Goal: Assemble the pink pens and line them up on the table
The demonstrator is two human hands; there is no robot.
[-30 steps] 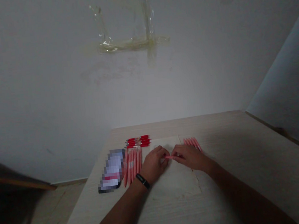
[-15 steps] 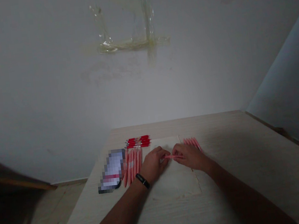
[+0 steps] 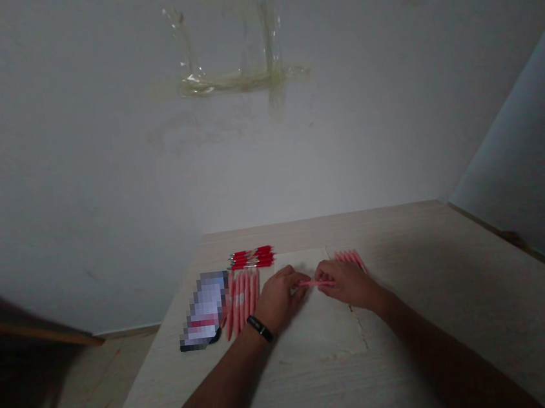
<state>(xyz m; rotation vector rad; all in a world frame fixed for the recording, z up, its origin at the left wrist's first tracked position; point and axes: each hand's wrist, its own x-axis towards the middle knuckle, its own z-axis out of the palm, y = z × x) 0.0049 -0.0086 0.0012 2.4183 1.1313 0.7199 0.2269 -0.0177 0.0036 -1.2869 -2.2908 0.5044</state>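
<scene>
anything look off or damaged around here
Yes, on the wall: yellowed, crinkled tape forms a crooked outline, with smudges below it. On the table, the pale rectangle beneath the held pink pen has a ragged right edge. The red pens look neatly lined up.

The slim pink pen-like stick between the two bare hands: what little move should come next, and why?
Perhaps the left hand should loosen its pinch on the slim pink pen-like stick. The right hand grips the other end and is right beside a row of slim pink sticks, so it could probably manage the stick alone.
</scene>
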